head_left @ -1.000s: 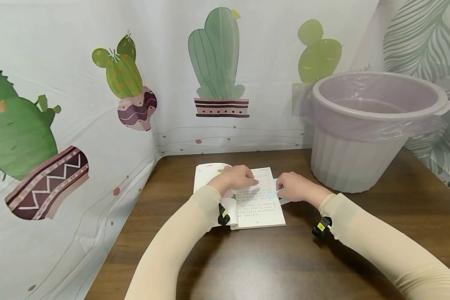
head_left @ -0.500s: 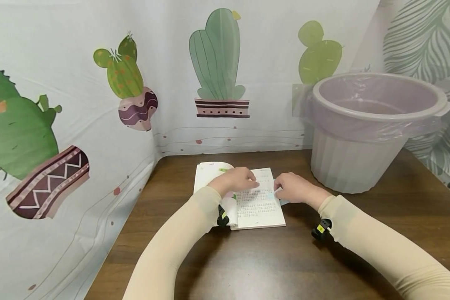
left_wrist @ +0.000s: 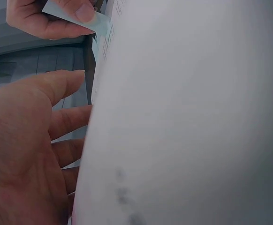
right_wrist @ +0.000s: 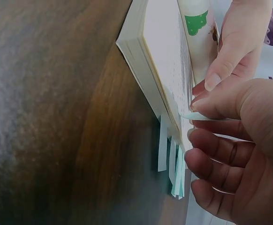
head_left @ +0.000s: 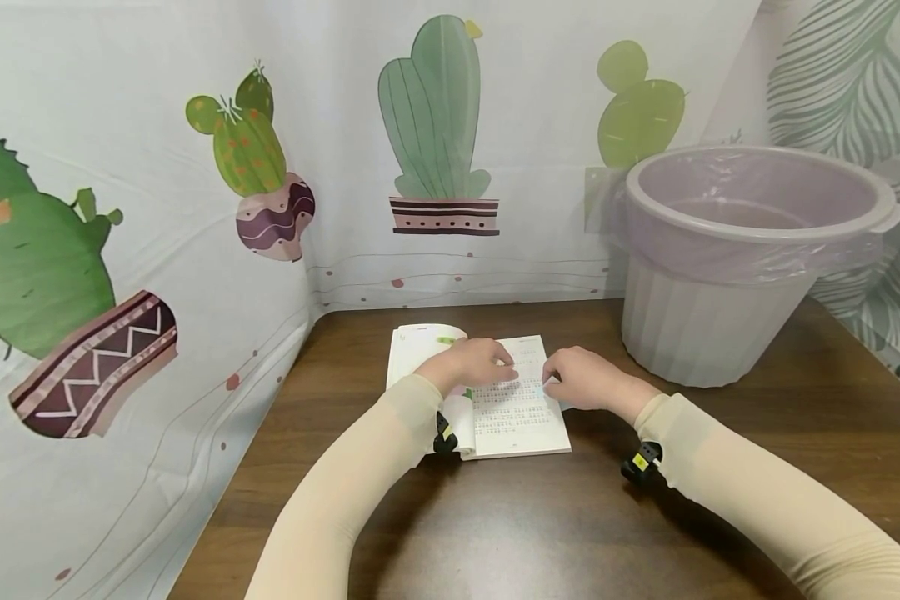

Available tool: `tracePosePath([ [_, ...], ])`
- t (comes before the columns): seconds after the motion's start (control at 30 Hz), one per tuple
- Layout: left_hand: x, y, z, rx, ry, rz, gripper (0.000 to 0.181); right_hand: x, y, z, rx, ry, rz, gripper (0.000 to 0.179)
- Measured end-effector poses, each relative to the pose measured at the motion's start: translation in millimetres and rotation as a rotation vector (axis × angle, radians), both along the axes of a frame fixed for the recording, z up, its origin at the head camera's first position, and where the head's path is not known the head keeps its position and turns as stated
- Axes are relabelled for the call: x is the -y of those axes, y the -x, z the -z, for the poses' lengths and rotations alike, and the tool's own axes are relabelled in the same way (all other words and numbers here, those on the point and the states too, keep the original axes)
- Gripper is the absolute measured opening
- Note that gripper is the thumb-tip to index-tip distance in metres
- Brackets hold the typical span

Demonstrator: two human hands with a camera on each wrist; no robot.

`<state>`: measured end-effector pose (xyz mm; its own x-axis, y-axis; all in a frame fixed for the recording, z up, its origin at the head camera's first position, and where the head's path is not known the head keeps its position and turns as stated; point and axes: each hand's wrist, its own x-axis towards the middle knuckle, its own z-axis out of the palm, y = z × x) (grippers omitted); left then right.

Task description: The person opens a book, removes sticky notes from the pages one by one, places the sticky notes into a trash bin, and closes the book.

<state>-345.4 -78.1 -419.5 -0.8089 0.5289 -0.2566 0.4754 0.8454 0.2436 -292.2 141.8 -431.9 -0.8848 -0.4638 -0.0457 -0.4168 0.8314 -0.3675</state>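
An open book (head_left: 521, 421) with printed pages lies on the table. My left hand (head_left: 474, 363) lies over its middle, fingers loosely bent at the right-hand page, holding nothing. In the left wrist view the fingers (left_wrist: 68, 121) are spread beside a blurred white page (left_wrist: 174, 103). My right hand (head_left: 588, 377) is at the book's right edge and pinches a pale blue sticky page tab (right_wrist: 193, 115) between thumb and forefinger. The tab's inner end meets the page. Several more blue-green tabs (right_wrist: 162, 147) stick out from the book's edge beneath that hand.
A large pale bin (head_left: 708, 308) with a clear plastic liner stands at the back right of the brown wooden table (head_left: 480, 533). A white cloth (head_left: 352, 167) printed with cacti hangs behind and to the left.
My right hand has shifted slightly left, further over the page edge, with the tab in its pinch. My left hand stays nearly in place, thumb and fingers a little further apart.
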Motion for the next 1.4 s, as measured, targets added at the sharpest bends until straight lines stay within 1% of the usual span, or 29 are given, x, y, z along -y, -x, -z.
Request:
tracePosePath([
  [0.33, -0.9, 0.1, 0.5, 0.004, -0.002, 0.003, 0.044, 0.7, -5.7, 1.6, -0.029, 0.018, -0.021, 0.012],
  [0.47, -0.6, 0.4, 1.0, 0.001, 0.000, 0.009, 0.043, 1.6, -7.9, 2.7, -0.058, 0.032, -0.048, 0.008],
  [0.63, -0.1, 0.8, 1.2, -0.007, 0.004, 0.018, 0.044, 2.0, -11.5, 4.0, -0.089, 0.065, -0.095, 0.010],
  [0.8, 0.0, 0.9, 1.8, -0.015, 0.003, 0.022, 0.044, 2.0, -16.2, 4.8, -0.111, 0.081, -0.116, 0.010],
  [1.13, 0.3, 2.4, 3.3, -0.005, -0.006, 0.025, 0.043, 1.3, -20.7, 9.7, -0.082, 0.075, -0.133, 0.007],
  [1.27, 0.4, 2.7, 4.5, -0.014, 0.000, 0.030, 0.043, 2.4, -22.4, 9.5, -0.089, 0.073, -0.150, 0.007],
  [1.4, 0.4, 2.5, 5.3, -0.024, 0.004, 0.036, 0.043, 2.9, -23.8, 8.6, -0.064, 0.072, -0.170, 0.007],
])
